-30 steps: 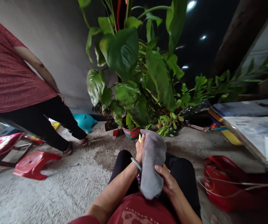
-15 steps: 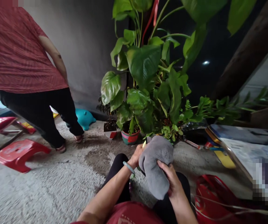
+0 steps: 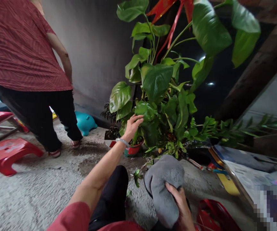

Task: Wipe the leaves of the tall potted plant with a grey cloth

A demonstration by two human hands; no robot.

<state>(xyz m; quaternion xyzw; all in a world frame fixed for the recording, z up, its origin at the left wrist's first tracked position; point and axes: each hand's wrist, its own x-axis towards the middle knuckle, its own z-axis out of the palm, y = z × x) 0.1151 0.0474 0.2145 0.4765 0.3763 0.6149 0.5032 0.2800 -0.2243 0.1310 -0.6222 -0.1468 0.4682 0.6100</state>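
the person's right hand (image 3: 180,199) is clamped on a gray plush cloth (image 3: 164,179), thumb on top, the bulk spreading left of and beyond the grip; the left hand (image 3: 131,126), fingers loosely apart, meets a glossy leaf (image 3: 148,110), contact unclear.

See 1 creased grey plush cloth bundle (image 3: 165,179), gripped in the right hand (image 3: 180,202). Note 1 tall, glossy, broad-leaved green plant (image 3: 156,80) upright beyond, by the left hand (image 3: 131,127).

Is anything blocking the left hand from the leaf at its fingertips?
Nothing visible stands between the left hand and the leaf, though contact is unclear. The grey cloth in the right hand sits lower, to the right.
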